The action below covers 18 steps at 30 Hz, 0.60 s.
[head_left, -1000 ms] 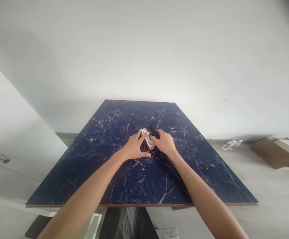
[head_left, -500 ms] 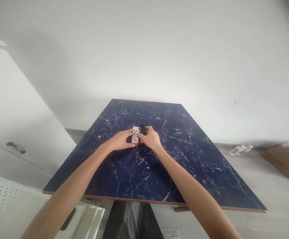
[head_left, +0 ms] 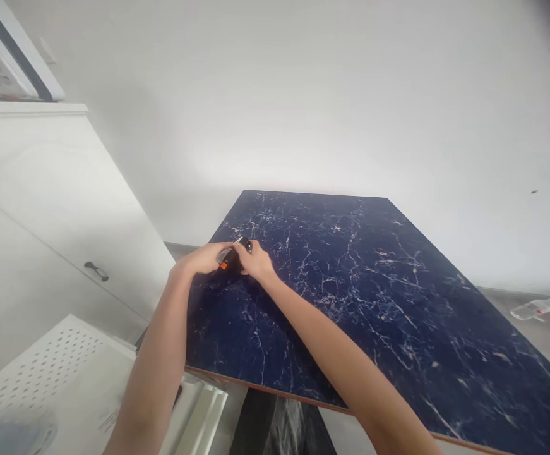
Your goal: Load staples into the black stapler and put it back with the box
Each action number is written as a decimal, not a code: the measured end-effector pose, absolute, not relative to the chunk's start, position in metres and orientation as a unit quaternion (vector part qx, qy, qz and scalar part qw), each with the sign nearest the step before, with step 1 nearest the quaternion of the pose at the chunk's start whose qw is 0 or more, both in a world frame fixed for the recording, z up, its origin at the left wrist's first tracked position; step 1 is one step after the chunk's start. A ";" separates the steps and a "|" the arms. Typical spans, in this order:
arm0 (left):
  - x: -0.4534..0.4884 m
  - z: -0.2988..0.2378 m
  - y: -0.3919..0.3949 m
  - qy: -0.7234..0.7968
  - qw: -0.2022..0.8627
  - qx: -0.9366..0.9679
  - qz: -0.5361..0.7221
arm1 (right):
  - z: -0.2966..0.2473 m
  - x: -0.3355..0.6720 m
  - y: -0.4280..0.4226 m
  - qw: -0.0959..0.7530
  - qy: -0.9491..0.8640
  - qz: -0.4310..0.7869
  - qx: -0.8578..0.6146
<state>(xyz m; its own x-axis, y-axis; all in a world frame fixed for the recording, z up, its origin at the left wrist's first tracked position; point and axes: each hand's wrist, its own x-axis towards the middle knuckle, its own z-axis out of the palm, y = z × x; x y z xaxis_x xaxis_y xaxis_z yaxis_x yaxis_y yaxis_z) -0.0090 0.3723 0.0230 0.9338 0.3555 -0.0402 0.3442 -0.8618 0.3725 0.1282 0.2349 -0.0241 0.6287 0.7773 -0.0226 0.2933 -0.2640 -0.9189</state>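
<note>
Both hands meet over a small black object with an orange part (head_left: 231, 259) near the left side of the dark blue marbled table (head_left: 322, 297). Its kind I cannot make out. My right hand (head_left: 258, 260) is closed around its right side, thumb on top. My left hand (head_left: 203, 258) curls in from the left, fingers pressed against a pale, shiny surface beside the black object. That surface may belong to the small white and red box seen earlier; the fingers largely hide it.
A white cabinet (head_left: 57, 208) with a dark handle stands left of the table. Below it is a white perforated panel (head_left: 42, 366). Clear plastic packaging (head_left: 540, 309) lies on the floor at the right. A pale wall rises behind the table.
Both hands have moved left across the table with the black object, which now tilts. The white and red box is now mostly hidden. The view has swung left.
</note>
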 end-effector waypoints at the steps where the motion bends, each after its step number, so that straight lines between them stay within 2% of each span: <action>1: -0.009 0.023 0.372 0.182 0.196 0.963 0.035 | -0.025 0.137 0.234 0.485 -0.356 0.226 -0.766; 5: 0.008 0.015 0.358 0.260 0.170 0.918 0.246 | -0.026 0.168 0.238 0.498 -0.375 0.151 -0.768; 8: 0.029 0.000 0.338 0.303 0.127 0.861 0.388 | -0.031 0.176 0.246 0.534 -0.407 0.174 -0.720; 12: 0.041 -0.018 0.324 0.311 0.098 0.846 0.421 | -0.040 0.180 0.250 0.548 -0.432 0.224 -0.680; 18: 0.035 -0.015 0.332 0.307 0.123 0.862 0.385 | -0.045 0.184 0.247 0.511 -0.447 0.159 -0.717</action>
